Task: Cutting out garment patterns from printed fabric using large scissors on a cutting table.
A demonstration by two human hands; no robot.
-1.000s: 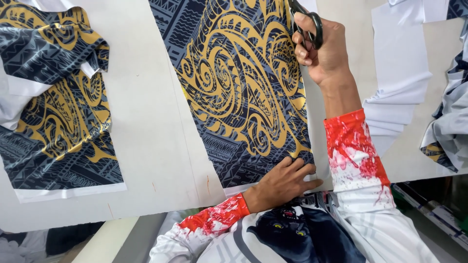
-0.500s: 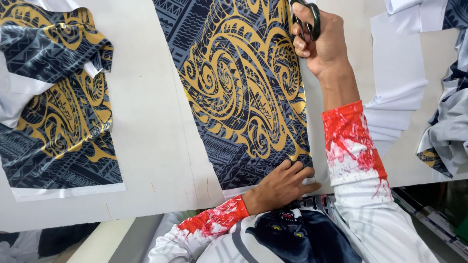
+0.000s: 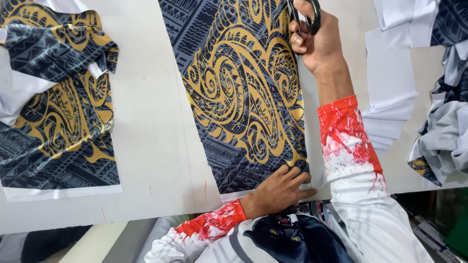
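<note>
1. The left hand (image 3: 278, 192) lay flat, fingers spread open, pressing the near edge of the middle printed fabric panel (image 3: 243, 92) onto the white surface (image 3: 151, 146).
2. The right hand (image 3: 317, 44) reached far forward, arm outstretched, fingers closed through the handles of one pair of scissors (image 3: 304, 17) at the panel's right edge.
3. One more patterned piece (image 3: 58, 97), partly folded, lay well apart at the left.
4. White paper strips (image 3: 390, 87) and a crumpled fabric heap (image 3: 446, 126) sat at the right.
</note>
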